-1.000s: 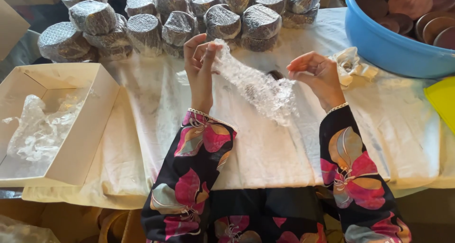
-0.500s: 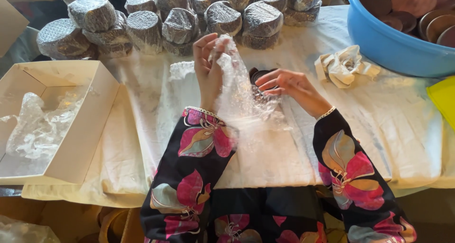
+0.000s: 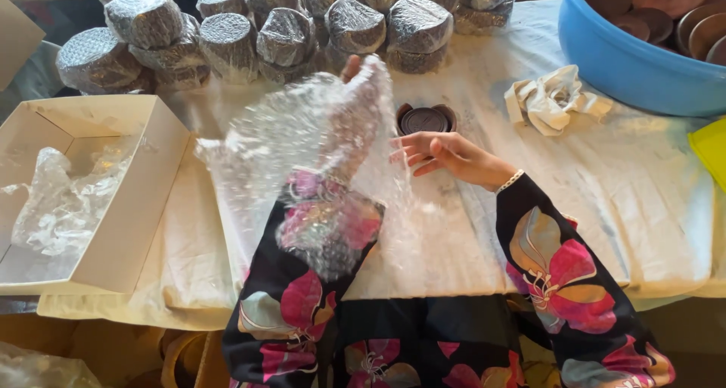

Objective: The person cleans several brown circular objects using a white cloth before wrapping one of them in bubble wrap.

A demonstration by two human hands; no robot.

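Sleeves: long, black cloth on both arms, loose cut
Print: large flowers, pink and magenta petals with tan and grey-green leaves, thin white outlines
Cuffs: narrow pale beaded trim at the wrist, clear on the right arm
Lap: same black floral cloth
Hands: bare, no rings seen

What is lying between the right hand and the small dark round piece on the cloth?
Nothing visible. The right hand hovers just in front of the dark round piece, with bare cloth between. The bubble wrap, held up by the left hand, hangs to the left side.
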